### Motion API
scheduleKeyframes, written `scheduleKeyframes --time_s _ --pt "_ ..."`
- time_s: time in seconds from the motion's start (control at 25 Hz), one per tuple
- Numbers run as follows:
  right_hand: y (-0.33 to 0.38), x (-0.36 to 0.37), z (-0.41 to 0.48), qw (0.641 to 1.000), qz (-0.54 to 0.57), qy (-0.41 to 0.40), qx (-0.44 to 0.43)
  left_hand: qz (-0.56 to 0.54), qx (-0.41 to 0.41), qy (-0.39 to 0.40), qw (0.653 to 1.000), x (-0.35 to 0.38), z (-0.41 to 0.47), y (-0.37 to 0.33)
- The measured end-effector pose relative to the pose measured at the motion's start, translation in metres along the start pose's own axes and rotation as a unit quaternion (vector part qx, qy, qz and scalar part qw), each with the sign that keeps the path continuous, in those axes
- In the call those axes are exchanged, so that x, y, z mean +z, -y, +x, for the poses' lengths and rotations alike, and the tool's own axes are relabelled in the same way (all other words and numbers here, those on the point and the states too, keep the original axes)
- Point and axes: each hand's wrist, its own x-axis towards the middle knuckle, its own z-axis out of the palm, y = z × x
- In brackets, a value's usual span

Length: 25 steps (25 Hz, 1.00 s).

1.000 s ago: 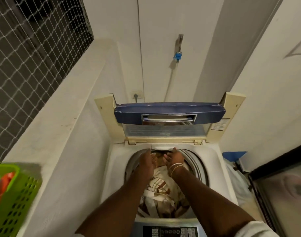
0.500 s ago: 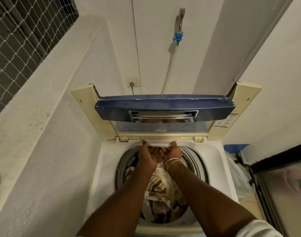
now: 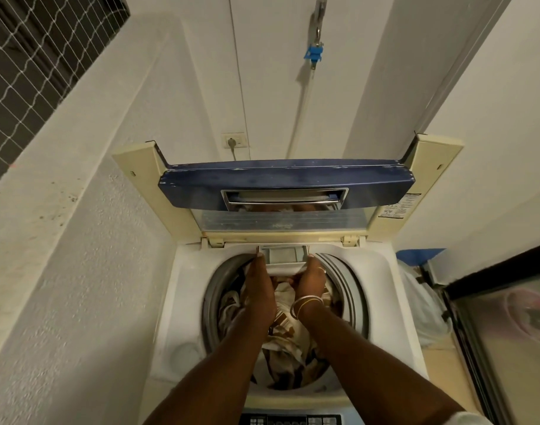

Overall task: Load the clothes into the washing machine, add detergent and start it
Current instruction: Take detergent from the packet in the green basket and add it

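A top-loading washing machine (image 3: 189, 289) stands below me with its folding blue and cream lid (image 3: 285, 182) raised against the wall. Brown and white clothes (image 3: 288, 335) fill the drum. At the drum's back rim a small white detergent drawer (image 3: 283, 256) is pulled partly out. My left hand (image 3: 261, 289) grips the drawer's left side and my right hand (image 3: 313, 280) grips its right side, thumbs on top. Thin bangles circle my right wrist. The control panel (image 3: 290, 420) shows at the bottom edge.
A white wall ledge (image 3: 57, 167) runs along the left under a netted window (image 3: 32, 62). A tap with a blue fitting (image 3: 314, 53) and hose hangs on the back wall above a socket (image 3: 235, 141). A dark-framed glass panel (image 3: 504, 342) and a plastic bag (image 3: 422, 302) stand at the right.
My view has moved closer and left the green basket out of sight. Both hands rose from the clothes to the back rim, and the detergent drawer has slid out between them.
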Motion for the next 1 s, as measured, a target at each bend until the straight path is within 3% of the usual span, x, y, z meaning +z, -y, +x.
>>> scheduleKeyframes --time_s 0.2,0.48,0.72,1.0 --pt "0.007 0.003 -0.013 0.996 -0.075 -0.033 -0.036 0.041 -0.003 -0.052 0.998 0.004 -0.005 -0.015" --pt "0.009 -0.002 -0.014 0.991 -0.130 -0.025 -0.029 0.079 -0.019 -0.051 0.995 0.005 -0.011 -0.031" --pt "-0.005 -0.025 -0.029 0.995 -0.095 0.017 -0.036 0.077 -0.048 -0.027 0.995 -0.020 -0.013 -0.005" --pt "-0.012 -0.035 -0.054 0.979 -0.154 0.055 -0.123 0.125 0.035 0.054 0.990 -0.058 -0.047 -0.013"
